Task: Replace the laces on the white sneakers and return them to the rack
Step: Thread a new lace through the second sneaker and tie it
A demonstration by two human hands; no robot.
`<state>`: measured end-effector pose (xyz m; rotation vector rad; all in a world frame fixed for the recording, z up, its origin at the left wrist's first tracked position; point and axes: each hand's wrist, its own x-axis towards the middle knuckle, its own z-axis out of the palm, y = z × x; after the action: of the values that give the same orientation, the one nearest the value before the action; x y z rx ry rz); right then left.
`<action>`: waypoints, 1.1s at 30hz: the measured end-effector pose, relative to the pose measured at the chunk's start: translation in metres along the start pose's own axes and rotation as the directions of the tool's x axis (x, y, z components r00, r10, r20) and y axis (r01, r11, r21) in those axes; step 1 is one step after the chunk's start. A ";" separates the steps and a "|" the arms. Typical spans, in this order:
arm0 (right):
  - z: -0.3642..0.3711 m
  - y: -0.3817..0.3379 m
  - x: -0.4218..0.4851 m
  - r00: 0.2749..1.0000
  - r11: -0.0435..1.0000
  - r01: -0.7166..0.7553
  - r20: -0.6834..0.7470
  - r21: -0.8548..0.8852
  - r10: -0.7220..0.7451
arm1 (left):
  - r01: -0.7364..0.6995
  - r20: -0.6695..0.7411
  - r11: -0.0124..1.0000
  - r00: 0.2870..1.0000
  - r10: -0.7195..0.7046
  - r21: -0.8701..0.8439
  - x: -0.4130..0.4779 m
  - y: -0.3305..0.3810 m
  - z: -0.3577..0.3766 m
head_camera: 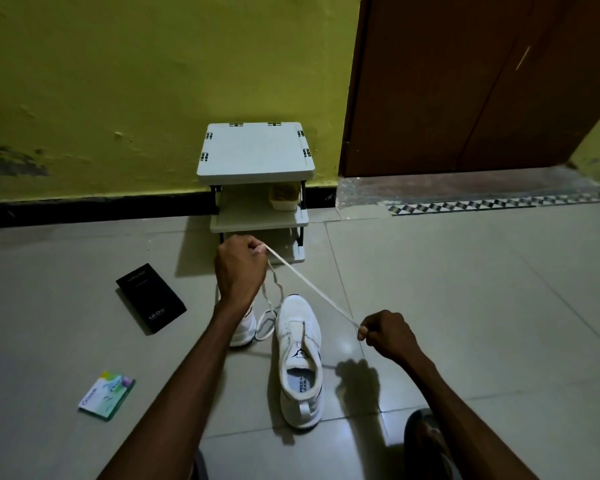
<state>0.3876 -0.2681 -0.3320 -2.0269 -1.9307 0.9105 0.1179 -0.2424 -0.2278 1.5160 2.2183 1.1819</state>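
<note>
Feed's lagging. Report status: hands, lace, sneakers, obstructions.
Both pinching: left hand, right hand, lace taut between. One sneaker on floor, no lace showing; second sneaker partly hidden. Nothing on floor between sneakers and rack.

Near shoe: white low-top sneaker (300, 358), unlaced, upright, toe toward rack.
Other shoe: second white sneaker (246, 329), just left, half hidden.
Lace: flat white shoelace (312, 287), taut above both.
Rack: small white tiered plastic rack (255, 150), beyond.

Taut lace (312, 289) over white sneaker (300, 358)
</note>
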 end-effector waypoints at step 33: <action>-0.028 -0.091 -0.002 0.939 0.916 0.270 -0.290 0.295 -0.184 | -0.026 0.446 0.917 0.868 0.219 -0.399 -0.048 0.018 0.028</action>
<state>0.3269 -0.2512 -0.2605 -1.5993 -1.6967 0.8053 0.1682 -0.2662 -0.2457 1.5861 1.4845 1.0410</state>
